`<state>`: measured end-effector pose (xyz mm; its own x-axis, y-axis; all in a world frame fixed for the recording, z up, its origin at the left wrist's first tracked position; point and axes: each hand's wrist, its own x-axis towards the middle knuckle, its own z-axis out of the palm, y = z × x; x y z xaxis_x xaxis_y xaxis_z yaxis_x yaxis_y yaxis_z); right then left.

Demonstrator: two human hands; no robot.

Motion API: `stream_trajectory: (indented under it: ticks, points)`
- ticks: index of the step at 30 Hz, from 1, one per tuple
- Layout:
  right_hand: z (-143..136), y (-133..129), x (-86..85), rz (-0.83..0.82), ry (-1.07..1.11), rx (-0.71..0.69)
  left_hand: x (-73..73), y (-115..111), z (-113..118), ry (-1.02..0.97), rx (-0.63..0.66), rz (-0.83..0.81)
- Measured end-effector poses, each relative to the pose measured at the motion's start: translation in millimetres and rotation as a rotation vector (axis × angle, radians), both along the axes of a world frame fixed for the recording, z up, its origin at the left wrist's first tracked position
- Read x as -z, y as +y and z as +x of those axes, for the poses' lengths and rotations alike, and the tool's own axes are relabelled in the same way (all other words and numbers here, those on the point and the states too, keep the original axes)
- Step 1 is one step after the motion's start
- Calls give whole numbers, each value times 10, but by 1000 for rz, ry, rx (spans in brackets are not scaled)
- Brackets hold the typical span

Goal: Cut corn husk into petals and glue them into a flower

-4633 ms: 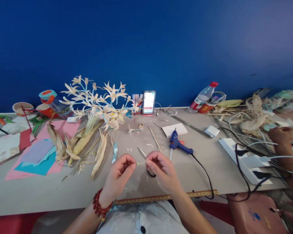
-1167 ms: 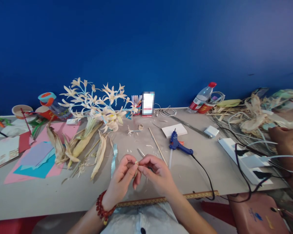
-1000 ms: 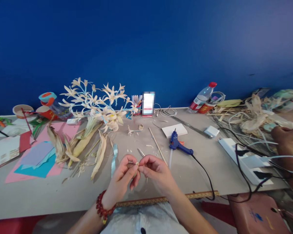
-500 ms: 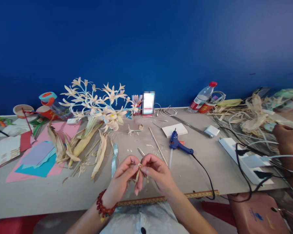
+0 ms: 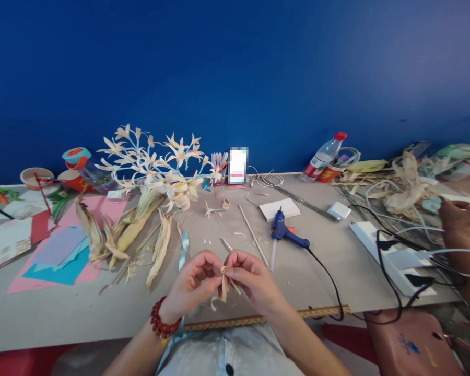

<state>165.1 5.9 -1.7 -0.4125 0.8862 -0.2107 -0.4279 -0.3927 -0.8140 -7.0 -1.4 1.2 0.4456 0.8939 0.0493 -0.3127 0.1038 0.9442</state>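
Observation:
Between my two hands is a thin strip of pale corn husk (image 5: 224, 291), looped at the top with its loose ends hanging down. My left hand (image 5: 198, 282), with a red bead bracelet at the wrist, pinches the strip from the left. From the right, my right hand (image 5: 253, 279) pinches it near the loop between thumb and forefinger. A light blue ribbon (image 5: 184, 248) lies beside my left hand. Just beyond my fingers are a metallic pen-like tool (image 5: 226, 244) and a thin stick (image 5: 254, 235). Small husk scraps lie around them.
A blue glue gun (image 5: 285, 230) rests by a white card, its cord running to a power strip (image 5: 391, 261). Husk flowers (image 5: 160, 162) and dried corn husks (image 5: 160, 245) are at left, near coloured paper (image 5: 58, 250). At far right is another person's hand (image 5: 462, 216).
My fingers have shifted slightly around the husk strip, and its ends now hang lower and spread more. The other person's hand at right has moved a little.

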Motion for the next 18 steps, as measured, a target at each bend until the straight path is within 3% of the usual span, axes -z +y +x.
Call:
stream_trajectory:
  ticks: [7,13,18]
  points:
    - [-15,-15,2,13,-6,5,90,-33,14,166,-117,117]
    - [-24,-35,5,31,-41,36,84,-26,15,272,-244,271]
    - [-36,-46,-45,87,-58,71,64,-52,48,288,-307,201]
